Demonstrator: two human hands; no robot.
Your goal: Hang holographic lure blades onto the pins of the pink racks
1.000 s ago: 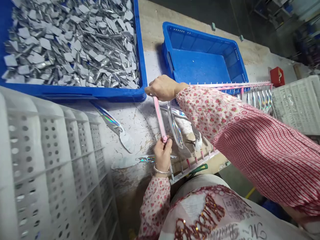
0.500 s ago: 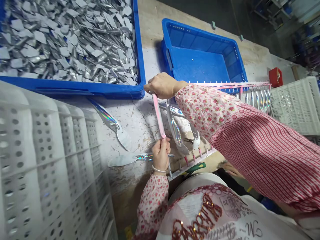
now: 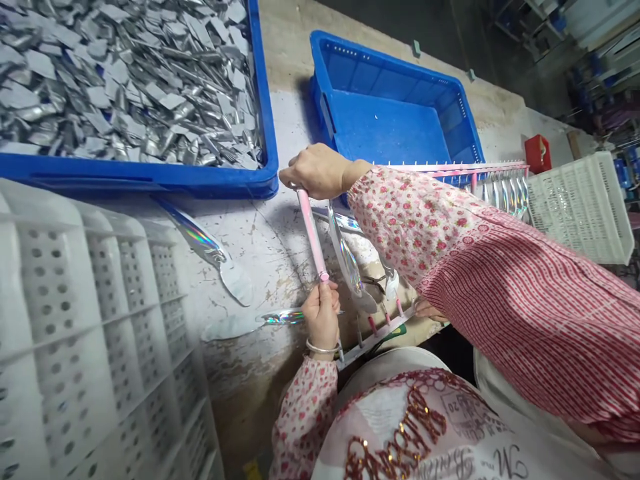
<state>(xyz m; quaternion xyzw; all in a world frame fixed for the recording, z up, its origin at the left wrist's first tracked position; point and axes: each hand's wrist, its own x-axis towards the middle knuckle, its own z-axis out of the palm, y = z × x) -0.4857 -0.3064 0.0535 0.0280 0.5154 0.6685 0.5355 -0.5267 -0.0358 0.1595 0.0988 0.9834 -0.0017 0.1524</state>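
Observation:
My left hand [image 3: 321, 315] is closed at the lower end of the pink end bar of a long pinned rack [image 3: 312, 233]. At that bar's upper end is my right hand [image 3: 317, 171], fingers curled round the rack; the fingertips are partly hidden. Beside the bar hangs a shiny, spoon-shaped silvery piece [image 3: 346, 259] with a rainbow sheen. A similar piece [image 3: 220, 257] lies on the table to the left, and another flat piece [image 3: 240, 325] reaches behind my left hand. My right sleeve hides much of the rack's middle.
A blue crate [image 3: 273, 133] heaped with silvery pieces stands back left, another blue crate [image 3: 395, 123] behind the rack. White perforated crates stand at near left [image 3: 90, 320] and far right [image 3: 583, 207]. Another person's hand [image 3: 430, 311] is at the rack's near rail, beside a red box [image 3: 539, 154] farther back.
The view has shifted slightly, so the crates sit farther left. Both my hands keep their hold on the rack. The other person's hand has come to the near rail.

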